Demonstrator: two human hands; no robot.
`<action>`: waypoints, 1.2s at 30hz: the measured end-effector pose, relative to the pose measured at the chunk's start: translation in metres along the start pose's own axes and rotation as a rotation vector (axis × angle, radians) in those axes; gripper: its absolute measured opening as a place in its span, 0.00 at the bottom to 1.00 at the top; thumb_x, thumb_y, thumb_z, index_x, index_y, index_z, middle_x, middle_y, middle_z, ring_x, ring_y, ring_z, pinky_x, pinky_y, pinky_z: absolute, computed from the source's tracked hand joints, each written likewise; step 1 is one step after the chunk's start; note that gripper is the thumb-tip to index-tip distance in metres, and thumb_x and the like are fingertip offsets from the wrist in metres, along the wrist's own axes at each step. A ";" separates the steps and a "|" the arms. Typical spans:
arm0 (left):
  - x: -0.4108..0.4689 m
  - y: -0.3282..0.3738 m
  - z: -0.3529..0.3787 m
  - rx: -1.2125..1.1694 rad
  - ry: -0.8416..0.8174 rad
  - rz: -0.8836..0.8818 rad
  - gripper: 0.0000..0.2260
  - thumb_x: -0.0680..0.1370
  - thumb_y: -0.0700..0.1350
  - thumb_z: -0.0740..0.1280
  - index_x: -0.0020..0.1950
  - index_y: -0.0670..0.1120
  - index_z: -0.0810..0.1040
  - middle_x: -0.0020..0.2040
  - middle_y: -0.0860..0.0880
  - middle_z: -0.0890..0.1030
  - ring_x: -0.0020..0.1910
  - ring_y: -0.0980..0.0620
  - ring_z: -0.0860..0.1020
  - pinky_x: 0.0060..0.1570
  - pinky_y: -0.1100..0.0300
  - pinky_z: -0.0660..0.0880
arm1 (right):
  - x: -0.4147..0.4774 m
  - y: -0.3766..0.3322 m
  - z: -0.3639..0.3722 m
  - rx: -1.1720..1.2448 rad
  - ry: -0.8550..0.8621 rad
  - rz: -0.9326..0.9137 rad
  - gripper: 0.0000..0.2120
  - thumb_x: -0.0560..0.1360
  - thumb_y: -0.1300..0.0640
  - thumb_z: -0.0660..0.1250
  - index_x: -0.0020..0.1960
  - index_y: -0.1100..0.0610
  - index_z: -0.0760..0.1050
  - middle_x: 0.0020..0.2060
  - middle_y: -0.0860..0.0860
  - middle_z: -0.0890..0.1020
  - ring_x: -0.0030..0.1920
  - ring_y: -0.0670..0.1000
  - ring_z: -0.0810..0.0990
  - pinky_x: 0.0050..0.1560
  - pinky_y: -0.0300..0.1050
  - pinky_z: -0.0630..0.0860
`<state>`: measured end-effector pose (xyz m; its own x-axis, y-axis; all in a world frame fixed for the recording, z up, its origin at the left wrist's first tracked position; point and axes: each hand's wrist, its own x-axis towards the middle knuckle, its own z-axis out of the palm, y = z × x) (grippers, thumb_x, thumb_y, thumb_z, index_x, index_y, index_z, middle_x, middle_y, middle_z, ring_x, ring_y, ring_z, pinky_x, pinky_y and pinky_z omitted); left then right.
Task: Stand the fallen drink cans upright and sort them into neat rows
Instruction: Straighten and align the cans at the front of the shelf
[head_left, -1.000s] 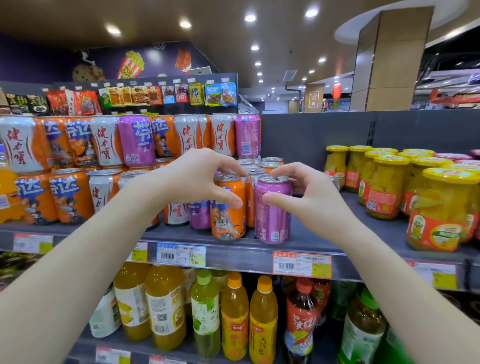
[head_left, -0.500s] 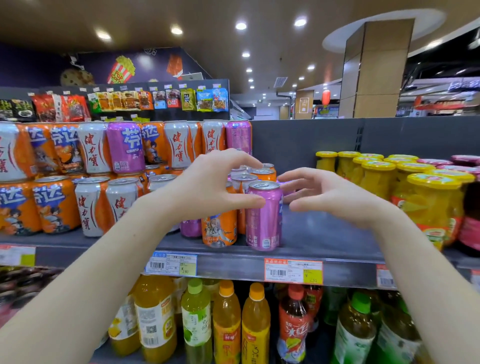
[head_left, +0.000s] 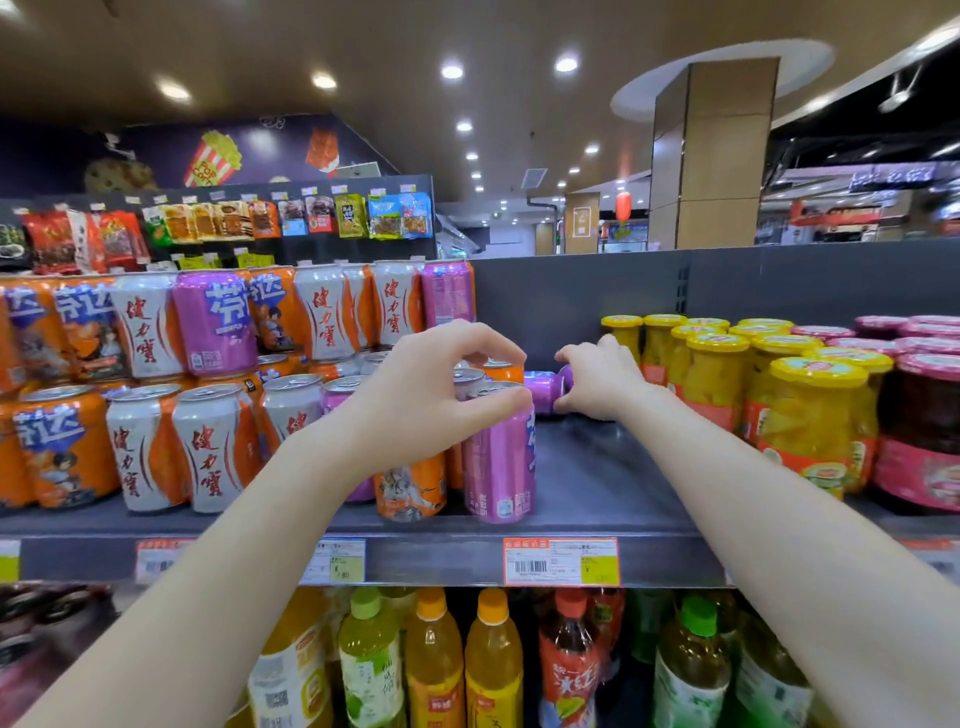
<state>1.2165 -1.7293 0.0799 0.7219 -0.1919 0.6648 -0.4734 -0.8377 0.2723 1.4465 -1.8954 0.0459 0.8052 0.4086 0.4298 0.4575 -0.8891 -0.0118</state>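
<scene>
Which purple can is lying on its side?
The purple can at the back of the shelf, under the right hand. It lies flat; the front purple can under the left hand stands upright.

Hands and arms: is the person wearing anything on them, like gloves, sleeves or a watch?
No. The left hand and right hand are bare, with no gloves or rings to be seen. Both forearms are uncovered as far as the picture shows: no sleeves, watch or bracelet. The fingernails look short and plain.
</scene>
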 end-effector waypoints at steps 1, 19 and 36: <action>0.000 0.001 0.001 -0.012 0.022 0.008 0.13 0.77 0.53 0.74 0.60 0.54 0.82 0.56 0.61 0.82 0.59 0.64 0.78 0.58 0.66 0.74 | 0.002 -0.002 0.001 -0.054 -0.032 -0.011 0.37 0.67 0.40 0.73 0.73 0.50 0.70 0.62 0.53 0.79 0.64 0.59 0.69 0.60 0.53 0.69; -0.001 0.013 0.015 -0.101 0.119 0.033 0.08 0.79 0.48 0.72 0.58 0.51 0.83 0.55 0.58 0.83 0.58 0.60 0.80 0.61 0.60 0.75 | -0.044 0.008 -0.026 0.077 -0.121 0.111 0.21 0.59 0.40 0.75 0.42 0.49 0.72 0.43 0.50 0.80 0.47 0.55 0.78 0.41 0.47 0.71; 0.041 0.042 0.057 0.465 -0.137 0.050 0.24 0.75 0.64 0.69 0.68 0.56 0.76 0.61 0.53 0.81 0.60 0.47 0.76 0.62 0.48 0.69 | -0.112 0.001 -0.106 0.509 0.014 0.150 0.23 0.68 0.41 0.76 0.36 0.62 0.78 0.28 0.54 0.72 0.30 0.50 0.70 0.29 0.43 0.67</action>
<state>1.2549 -1.8011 0.0785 0.7787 -0.2767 0.5631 -0.2560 -0.9595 -0.1175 1.3165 -1.9640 0.0932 0.8723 0.2784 0.4018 0.4657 -0.7235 -0.5095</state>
